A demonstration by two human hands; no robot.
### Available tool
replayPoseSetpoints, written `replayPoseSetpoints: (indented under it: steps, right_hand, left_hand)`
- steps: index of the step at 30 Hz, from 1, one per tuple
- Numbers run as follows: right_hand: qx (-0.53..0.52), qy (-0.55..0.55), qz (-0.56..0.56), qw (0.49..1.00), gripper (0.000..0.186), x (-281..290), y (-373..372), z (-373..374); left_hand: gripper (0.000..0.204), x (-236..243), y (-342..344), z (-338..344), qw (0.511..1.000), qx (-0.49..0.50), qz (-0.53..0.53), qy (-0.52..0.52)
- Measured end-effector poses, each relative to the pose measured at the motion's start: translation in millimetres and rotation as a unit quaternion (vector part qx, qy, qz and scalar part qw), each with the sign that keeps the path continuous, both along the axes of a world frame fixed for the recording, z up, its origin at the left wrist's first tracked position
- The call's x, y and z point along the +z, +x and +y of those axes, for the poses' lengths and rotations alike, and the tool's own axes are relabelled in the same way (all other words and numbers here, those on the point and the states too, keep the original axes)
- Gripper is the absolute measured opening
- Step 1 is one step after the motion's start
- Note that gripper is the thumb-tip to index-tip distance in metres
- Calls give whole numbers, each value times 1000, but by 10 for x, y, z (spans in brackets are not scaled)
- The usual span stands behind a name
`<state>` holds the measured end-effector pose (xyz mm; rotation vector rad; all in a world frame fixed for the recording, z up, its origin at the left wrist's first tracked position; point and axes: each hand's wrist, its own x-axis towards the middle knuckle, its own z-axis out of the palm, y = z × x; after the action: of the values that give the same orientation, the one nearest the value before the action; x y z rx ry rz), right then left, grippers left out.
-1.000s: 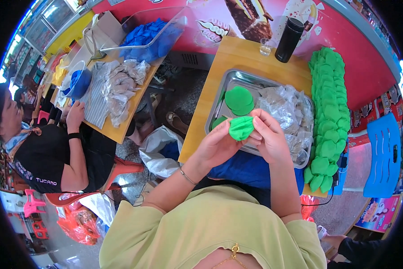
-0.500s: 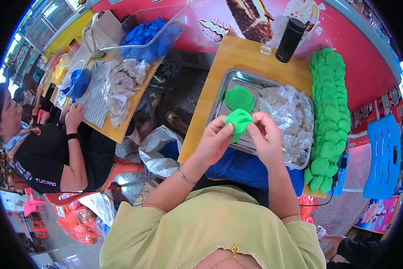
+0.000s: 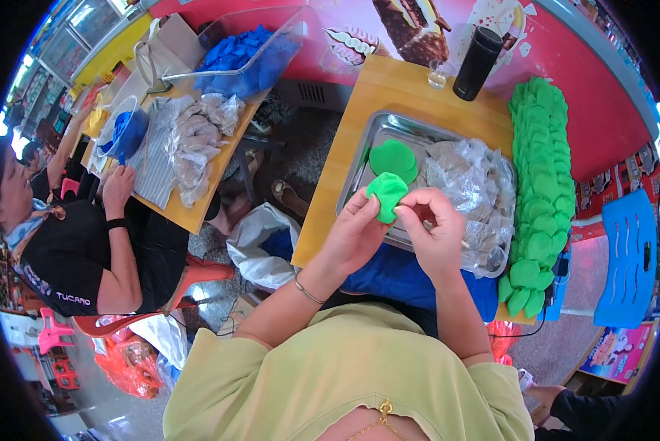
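Frame centre: left hand (image 3: 354, 224) pinches folded green disc (image 3: 388, 192); right hand (image 3: 434, 224) bunched at disc's edge, grip unclear. Flat green discs (image 3: 392, 160) above, in metal tray (image 3: 377, 126).

Green piece (image 3: 388, 194) between the hands (image 3: 358, 226)

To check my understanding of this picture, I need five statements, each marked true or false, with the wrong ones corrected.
1. The left hand holds a green piece. True.
2. The metal tray is empty. False: it holds green discs and clear plastic.
3. A row of overlapping green pieces lies right of the tray. True.
4. The black bottle stands left of the small clear cup. False: it stands on its right.
5. The chair at far right is blue. True.
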<state>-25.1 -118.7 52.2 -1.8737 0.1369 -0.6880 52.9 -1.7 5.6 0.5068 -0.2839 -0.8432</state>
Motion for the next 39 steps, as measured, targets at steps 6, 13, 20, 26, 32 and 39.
replayPoseSetpoints:
  steps: [6,13,20,26,32,39]
  right_hand:
    - [90,230,73,966,6,-3,0,-84]
    - [192,534,36,823,9,-27,47,-97]
    - [-2,-50,-37,998,5,-17,64,-64]
    - [126,409,9,904,5,-64,39,-70]
    - [144,280,-12,949,4,-133,-28,-49]
    - [97,122,45,987,7,-212,-25,-148]
  left_hand:
    - [40,15,-2,37,1000,-27,-7,-12]
    - [24,117,8,66,996,-68,64,-7]
    - [20,70,19,18,994,-22,99,45]
    - [26,65,53,17,996,-63,42,49]
    - [26,93,39,92,987,-111,112,22]
    - [10,-52,84,142,948,76,-280,134]
